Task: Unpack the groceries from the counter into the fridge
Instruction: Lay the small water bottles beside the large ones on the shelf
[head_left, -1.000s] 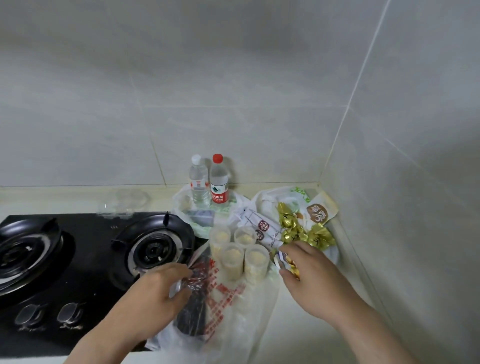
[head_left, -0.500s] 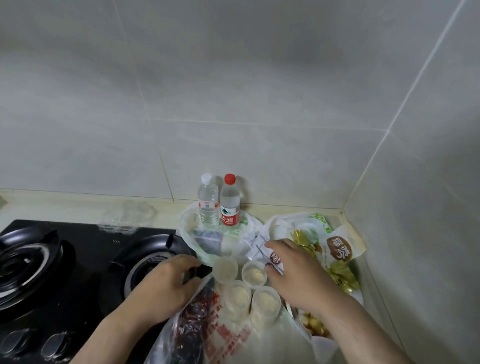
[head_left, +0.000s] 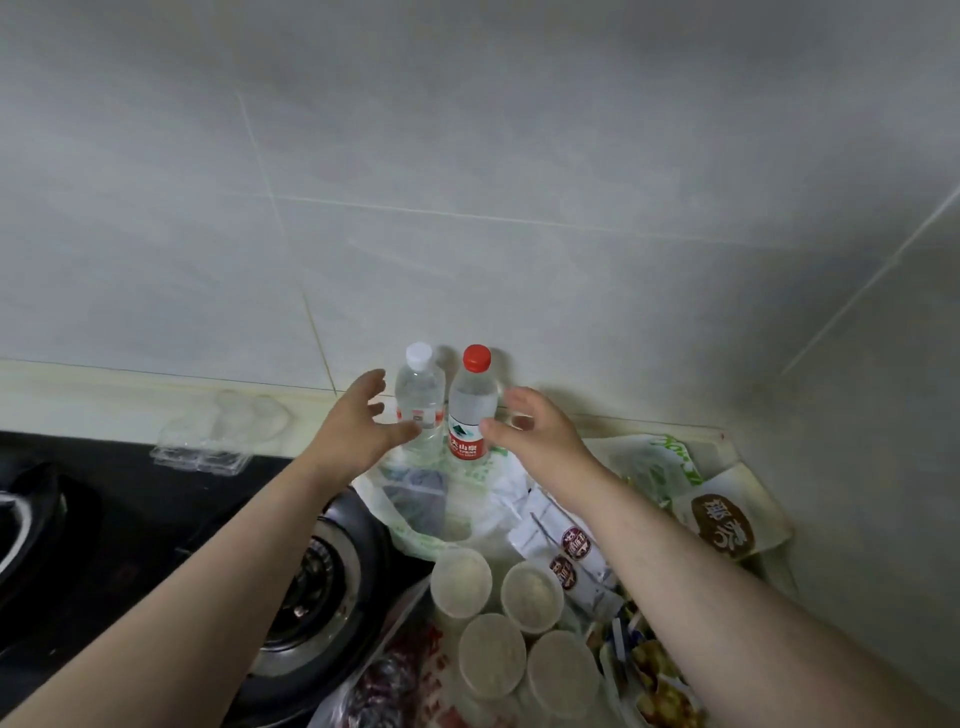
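Reaching toward the back edge of the surface (head_left: 78, 387), both hands have left the bags they worked at a moment ago. The left hand (head_left: 358, 431) and right hand (head_left: 535, 431), spread and empty, flank the white-capped bottle (head_left: 418, 397) and red-capped bottle (head_left: 470, 410) upright by the wall, probably the next things taken. The fridge is out of view, and I cannot tell whether the right thumb touches the label.

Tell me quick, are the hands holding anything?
Left hand: open, holding nothing, beside white-cap bottle.
Right hand: open, holding nothing, beside red-cap bottle.
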